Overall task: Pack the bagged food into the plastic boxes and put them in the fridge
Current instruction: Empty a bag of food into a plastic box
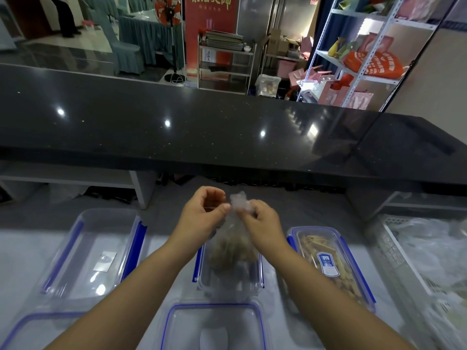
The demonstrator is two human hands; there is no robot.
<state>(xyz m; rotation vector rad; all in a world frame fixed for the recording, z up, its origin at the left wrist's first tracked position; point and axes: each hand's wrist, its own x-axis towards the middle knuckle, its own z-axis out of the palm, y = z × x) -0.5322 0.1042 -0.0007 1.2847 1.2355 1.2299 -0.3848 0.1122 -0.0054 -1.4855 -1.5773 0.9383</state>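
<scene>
Head view. Count: three plastic boxes, two loose lids, one bag of brown food, one white basket.

Both hands are raised over the desk and meet at the twisted neck of the bag. The left hand has curled fingers and pinches the neck from the left. The right hand pinches the bunched top from the right. The body of the bag hangs below the hands into the open middle box; contact with the box floor cannot be determined.

The left box is open. The right box is lidded and holds pale strips. The near lid lies directly before the middle box, and the left lid before the left box. The basket, holding clear bags, stands at far right. A black ledge overhangs the far side of the desk.
</scene>
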